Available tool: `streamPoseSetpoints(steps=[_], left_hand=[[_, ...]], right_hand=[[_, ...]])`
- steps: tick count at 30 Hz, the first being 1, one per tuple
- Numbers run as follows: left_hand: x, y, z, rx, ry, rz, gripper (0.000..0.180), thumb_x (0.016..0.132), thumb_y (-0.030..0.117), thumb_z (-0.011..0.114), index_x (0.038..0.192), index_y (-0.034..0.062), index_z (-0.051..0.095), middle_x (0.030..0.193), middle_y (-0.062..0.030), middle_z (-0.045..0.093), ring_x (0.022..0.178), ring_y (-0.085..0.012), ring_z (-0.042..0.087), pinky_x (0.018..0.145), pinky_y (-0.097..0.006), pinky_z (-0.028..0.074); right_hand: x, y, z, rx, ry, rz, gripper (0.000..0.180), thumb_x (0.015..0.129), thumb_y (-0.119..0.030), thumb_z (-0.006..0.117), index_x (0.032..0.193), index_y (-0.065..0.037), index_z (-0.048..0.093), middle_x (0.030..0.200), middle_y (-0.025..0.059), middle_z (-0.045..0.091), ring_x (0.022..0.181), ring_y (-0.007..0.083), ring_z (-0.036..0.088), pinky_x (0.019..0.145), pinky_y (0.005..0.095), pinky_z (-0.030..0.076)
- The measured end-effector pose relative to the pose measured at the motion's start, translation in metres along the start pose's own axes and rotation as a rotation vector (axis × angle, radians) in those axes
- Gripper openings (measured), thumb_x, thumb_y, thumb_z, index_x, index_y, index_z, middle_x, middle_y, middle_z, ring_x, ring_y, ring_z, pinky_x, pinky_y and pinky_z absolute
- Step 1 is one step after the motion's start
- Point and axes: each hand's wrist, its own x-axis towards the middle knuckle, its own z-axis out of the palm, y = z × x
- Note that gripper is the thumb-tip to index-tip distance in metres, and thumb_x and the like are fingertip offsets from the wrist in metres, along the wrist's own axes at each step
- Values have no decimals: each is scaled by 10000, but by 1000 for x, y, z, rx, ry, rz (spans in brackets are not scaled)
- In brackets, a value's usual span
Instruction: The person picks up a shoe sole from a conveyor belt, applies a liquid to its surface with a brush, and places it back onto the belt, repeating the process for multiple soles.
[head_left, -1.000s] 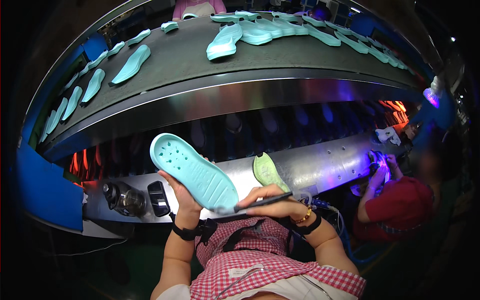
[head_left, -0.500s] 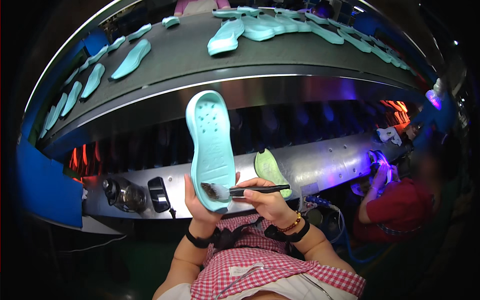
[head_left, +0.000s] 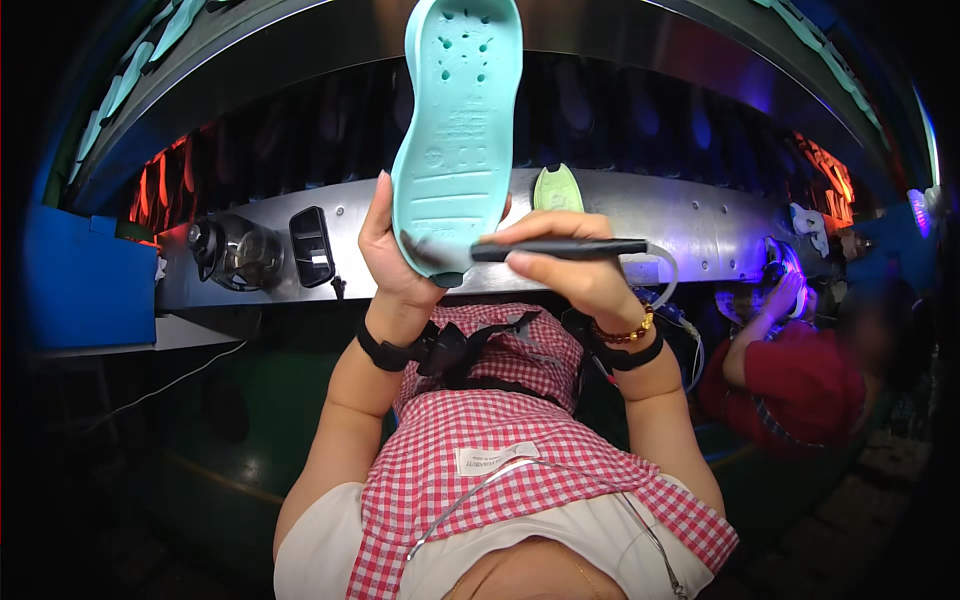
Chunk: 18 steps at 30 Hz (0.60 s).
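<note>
A turquoise shoe sole (head_left: 455, 150) is held up in my left hand (head_left: 393, 255), its heel end toward me. The thumb lies along its left edge and fingertips show at its right edge. My right hand (head_left: 570, 262) grips a black-handled brush (head_left: 560, 249). The blurred bristles lie over the heel part of the sole; whether they touch it I cannot tell. Beyond my right hand, a pale green sole-shaped piece (head_left: 557, 190) lies on the metal ledge, partly hidden by the hand.
On the metal ledge (head_left: 690, 215) stand a dark clear jug (head_left: 240, 252) and a black phone-like object (head_left: 311, 246). More soles (head_left: 118, 98) lie on the belt beyond. A co-worker in a red top (head_left: 805, 375) works under violet light at right. Red-glowing openings flank the ledge.
The view has tipped down, so the belt is mostly out of the picture. Both hands still hold the sole and brush; the bristles are now blurred, and my right hand covers more of the green piece.
</note>
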Motion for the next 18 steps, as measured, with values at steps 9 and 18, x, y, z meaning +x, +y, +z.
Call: streamPoseSetpoints(steps=[9,18], left_hand=[[-1,13,-9,166,60,67,533,880,385,383,1207,-35,405,1126,-203,518,989,-333,542,876,-440,426],[7,31,-6,64,30,-280,459,900,310,364,1173,-50,443,1092,-197,548,964,-306,569,859,-405,455]], right_hand=[[2,-7,-16,-110,-186,-108,182,741,-9,620,922,2,635,835,80,639,744,99,576,657,209,451],[-4,-20,-17,-241,-327,-283,202,698,-5,646,900,-1,634,879,123,643,834,201,616,741,290,478]])
